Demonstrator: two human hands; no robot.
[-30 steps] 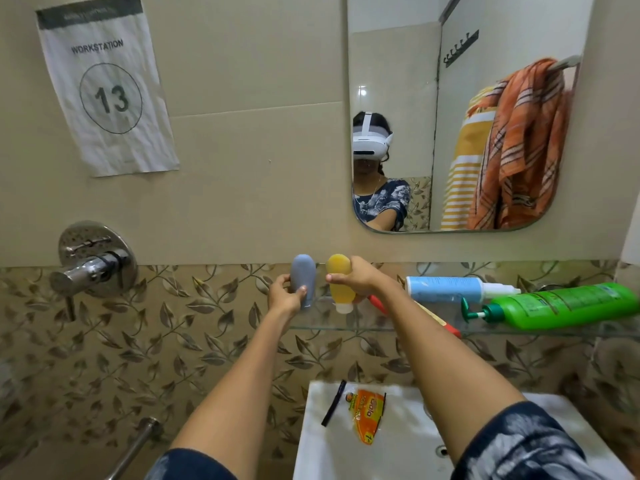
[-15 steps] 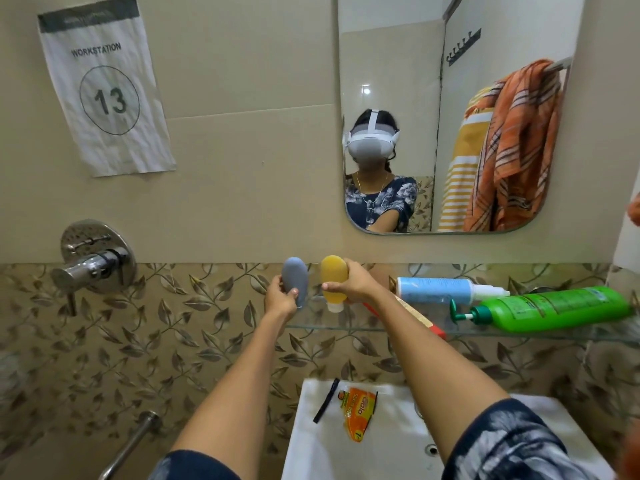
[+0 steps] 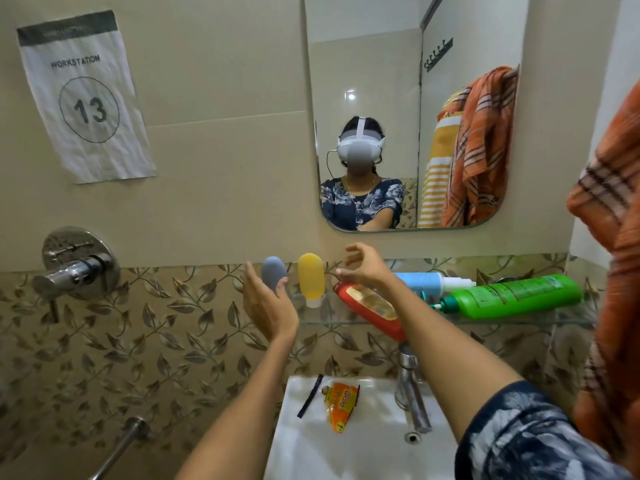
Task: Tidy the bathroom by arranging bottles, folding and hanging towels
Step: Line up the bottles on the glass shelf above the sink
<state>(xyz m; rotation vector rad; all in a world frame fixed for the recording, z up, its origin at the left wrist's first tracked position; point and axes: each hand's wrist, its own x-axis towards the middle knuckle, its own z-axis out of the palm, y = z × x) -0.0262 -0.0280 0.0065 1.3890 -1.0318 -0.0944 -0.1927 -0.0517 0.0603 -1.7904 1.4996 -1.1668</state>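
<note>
A grey squeeze bottle (image 3: 272, 271) and a yellow squeeze bottle (image 3: 311, 277) stand cap-down side by side at the left end of the glass shelf (image 3: 519, 321). My left hand (image 3: 266, 306) is just in front of the grey bottle with its fingers relaxed and holds nothing. My right hand (image 3: 365, 266) hovers to the right of the yellow bottle, fingers spread, above a red bottle (image 3: 372, 308) that lies tilted over the shelf's edge. A blue bottle (image 3: 429, 282) and a green pump bottle (image 3: 516, 295) lie on their sides further right.
An orange striped towel (image 3: 613, 271) hangs close at the right edge; the mirror (image 3: 398, 64) reflects it beside a yellow striped one. Below, the white sink (image 3: 346, 455) holds an orange sachet (image 3: 341, 405), a black strip (image 3: 310, 396) and a tap (image 3: 412, 393). A wall valve (image 3: 78, 268) sits left.
Both hands have let go of the grey and yellow bottles and drawn back a little. The bottles now stand on the shelf on their own. The camera moved closer.
</note>
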